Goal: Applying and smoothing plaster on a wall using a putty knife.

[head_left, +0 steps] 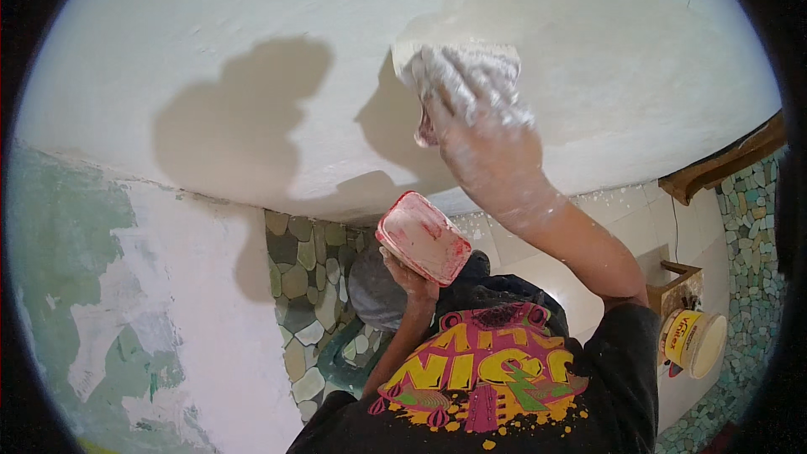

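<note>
My right hand [492, 130], caked with white putty, is closed around a wide, flat putty scraper [404, 59]. The scraper's edge lies against the pale wall [588, 59], and my fingers spread over its back. Part of a reddish piece below the fingers also shows. Lower down, my left hand [409, 273] grips a red rectangular plastic tub [424, 238] from beneath and from its left side. Whitish putty coats the tub's inside, with red showing through. Most of the left fingers are hidden behind the tub.
A wall with green and white patches [76, 235] stands at the left. Below are pebble-patterned flooring [303, 286] and pale tiles [622, 219]. A white and yellow bucket [693, 343] is at the right, by a wooden stool [679, 286]. A brown wooden ledge [723, 160] juts out at the far right.
</note>
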The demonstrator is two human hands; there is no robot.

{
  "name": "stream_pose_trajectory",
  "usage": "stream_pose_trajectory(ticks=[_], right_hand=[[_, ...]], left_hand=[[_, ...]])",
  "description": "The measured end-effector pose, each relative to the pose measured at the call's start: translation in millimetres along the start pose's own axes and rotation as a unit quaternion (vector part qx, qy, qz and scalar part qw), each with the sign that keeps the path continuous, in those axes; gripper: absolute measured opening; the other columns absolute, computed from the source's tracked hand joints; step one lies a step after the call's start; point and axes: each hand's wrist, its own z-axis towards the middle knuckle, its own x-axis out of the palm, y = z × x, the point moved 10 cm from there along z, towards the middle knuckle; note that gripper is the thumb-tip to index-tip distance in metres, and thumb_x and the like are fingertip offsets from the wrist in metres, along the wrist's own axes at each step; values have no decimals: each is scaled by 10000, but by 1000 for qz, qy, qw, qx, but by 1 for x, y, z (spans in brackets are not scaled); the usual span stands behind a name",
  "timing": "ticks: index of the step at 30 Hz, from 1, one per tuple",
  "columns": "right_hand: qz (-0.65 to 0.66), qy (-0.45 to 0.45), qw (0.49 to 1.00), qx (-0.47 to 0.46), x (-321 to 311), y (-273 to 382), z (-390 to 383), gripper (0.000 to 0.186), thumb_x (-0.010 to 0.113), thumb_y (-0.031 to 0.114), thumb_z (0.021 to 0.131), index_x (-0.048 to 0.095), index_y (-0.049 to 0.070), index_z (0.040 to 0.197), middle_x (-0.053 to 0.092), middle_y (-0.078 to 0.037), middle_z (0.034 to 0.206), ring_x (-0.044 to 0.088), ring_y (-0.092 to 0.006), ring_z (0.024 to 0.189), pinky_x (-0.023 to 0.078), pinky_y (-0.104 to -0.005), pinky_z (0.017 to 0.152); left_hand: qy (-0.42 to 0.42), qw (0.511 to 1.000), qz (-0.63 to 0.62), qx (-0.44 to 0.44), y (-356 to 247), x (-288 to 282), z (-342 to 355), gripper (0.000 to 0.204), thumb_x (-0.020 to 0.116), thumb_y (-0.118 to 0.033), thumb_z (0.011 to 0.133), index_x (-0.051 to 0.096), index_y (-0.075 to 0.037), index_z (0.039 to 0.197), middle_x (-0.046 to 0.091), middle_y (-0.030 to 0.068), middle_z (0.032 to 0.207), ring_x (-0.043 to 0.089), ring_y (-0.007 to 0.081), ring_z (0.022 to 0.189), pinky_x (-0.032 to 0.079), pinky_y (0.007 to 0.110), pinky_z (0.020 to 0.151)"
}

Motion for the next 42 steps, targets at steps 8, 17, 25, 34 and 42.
stream_pose_trajectory(ticks=[8, 17, 25, 34, 42], right_hand=[[-45, 117, 990, -64, 30, 7, -20, 508, 670, 269, 808, 594, 61, 1265, 544, -111, 1390, 539, -262, 1258, 455, -408, 1034], [-26, -83, 991, -101, -44, -8, 11, 428, 668, 154, 779, 626, 55, 1194, 541, -75, 1396, 512, -249, 1290, 431, -426, 1057], [-38, -13, 995, -90, 12, -17, -36, 435, 651, 92, 741, 637, 24, 1170, 517, -90, 1425, 498, -251, 1307, 399, -425, 1096], [-20, -122, 991, 54, -56, -34, 16, 662, 676, 67, 724, 549, 120, 1371, 550, -80, 1376, 537, -285, 1243, 433, -432, 1044], [-54, -34, 997, 37, 21, 23, -4, 562, 641, 143, 808, 549, 91, 1360, 534, -119, 1379, 540, -328, 1234, 452, -441, 1041]], left_hand=[[9, 1000, 26, 6, 1, 3, -3, 682, 363, -609, 968, 364, -159, 1481, 453, 86, 1460, 477, 334, 1305, 399, 524, 1089], [28, 999, -4, 24, 0, -2, 0, 691, 385, -611, 956, 375, -160, 1479, 447, 99, 1469, 472, 351, 1309, 379, 556, 1099], [18, 1000, -16, 13, 0, -16, 4, 691, 399, -604, 951, 369, -163, 1482, 438, 101, 1479, 454, 344, 1333, 376, 565, 1101], [16, 1000, -10, 9, -13, -7, 3, 673, 413, -588, 956, 371, -166, 1478, 452, 92, 1466, 471, 329, 1320, 402, 540, 1090], [-3, 998, 68, 13, -7, 12, 6, 669, 391, -591, 964, 370, -155, 1471, 471, 81, 1439, 496, 313, 1285, 423, 503, 1068]])
